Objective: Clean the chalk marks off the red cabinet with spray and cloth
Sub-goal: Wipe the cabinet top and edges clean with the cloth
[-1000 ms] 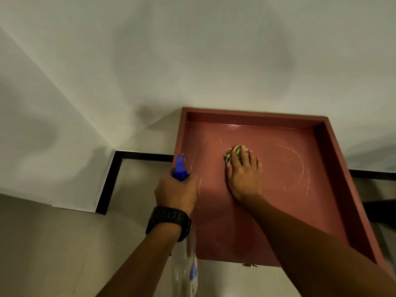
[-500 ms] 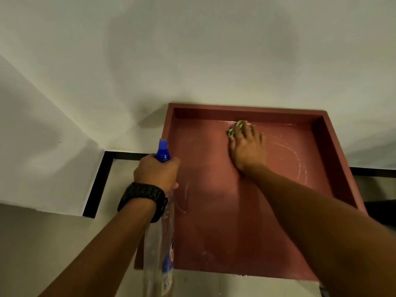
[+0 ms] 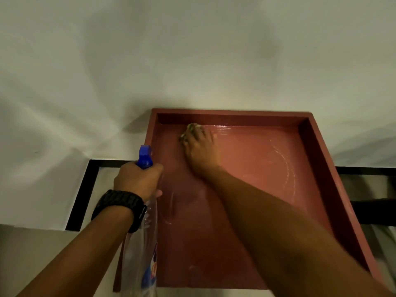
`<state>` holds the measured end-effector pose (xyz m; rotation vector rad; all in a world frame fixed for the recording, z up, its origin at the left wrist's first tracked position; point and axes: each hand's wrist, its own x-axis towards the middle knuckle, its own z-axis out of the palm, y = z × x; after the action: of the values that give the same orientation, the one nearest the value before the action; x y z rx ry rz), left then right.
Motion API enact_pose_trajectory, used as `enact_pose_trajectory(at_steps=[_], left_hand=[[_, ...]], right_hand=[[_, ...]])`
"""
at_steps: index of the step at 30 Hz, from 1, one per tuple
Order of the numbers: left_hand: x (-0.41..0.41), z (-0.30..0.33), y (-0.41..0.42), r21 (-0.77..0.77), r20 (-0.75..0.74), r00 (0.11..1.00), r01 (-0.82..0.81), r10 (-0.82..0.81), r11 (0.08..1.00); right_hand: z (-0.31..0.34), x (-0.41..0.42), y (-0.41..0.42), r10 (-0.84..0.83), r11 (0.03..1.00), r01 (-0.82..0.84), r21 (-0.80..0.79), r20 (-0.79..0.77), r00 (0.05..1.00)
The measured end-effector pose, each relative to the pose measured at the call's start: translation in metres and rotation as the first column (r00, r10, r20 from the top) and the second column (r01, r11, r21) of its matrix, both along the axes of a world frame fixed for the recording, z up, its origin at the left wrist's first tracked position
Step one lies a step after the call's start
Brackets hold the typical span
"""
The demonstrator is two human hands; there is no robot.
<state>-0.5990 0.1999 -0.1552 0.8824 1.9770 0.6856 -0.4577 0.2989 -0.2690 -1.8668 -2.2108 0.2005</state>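
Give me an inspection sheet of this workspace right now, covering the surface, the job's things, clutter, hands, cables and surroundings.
Surface: recessed top of the red wooden cabinet; glossy wet sheen along the far edge; curved white chalk marks remain on the right, a fainter arc near the left edge.
Job's things: crumpled green-and-white cloth pressed to the far-left part of the top; clear plastic spray bottle with blue nozzle held upright at the cabinet's left edge.
Clutter: nothing seen.
Hands: right hand flat on the cloth; left hand gripping the bottle's neck, black wristwatch on that wrist.
Cables: nothing seen.
Surroundings: white wall behind; black skirting strip along its base.
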Motion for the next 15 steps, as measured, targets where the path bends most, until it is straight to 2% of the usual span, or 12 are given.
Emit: enact_pose_trajectory(at_steps=[7, 11, 15], left_hand=[[0.011, 0.004, 0.012, 0.01, 0.008, 1.0, -0.014, 0.014, 1.0], [0.005, 0.001, 0.015, 0.028, -0.016, 0.999, -0.029, 0.029, 0.999], [0.007, 0.002, 0.008, 0.04, 0.012, 0.999, -0.054, 0.053, 0.998]], right_hand=[[-0.004, 0.156, -0.012, -0.342, 0.94, 0.342, 0.018, 0.073, 0.937], [-0.002, 0.191, -0.032, -0.428, 0.904, 0.428, 0.003, 0.072, 0.901], [-0.004, 0.19, -0.089, -0.445, 0.895, 0.445, 0.016, 0.072, 0.892]])
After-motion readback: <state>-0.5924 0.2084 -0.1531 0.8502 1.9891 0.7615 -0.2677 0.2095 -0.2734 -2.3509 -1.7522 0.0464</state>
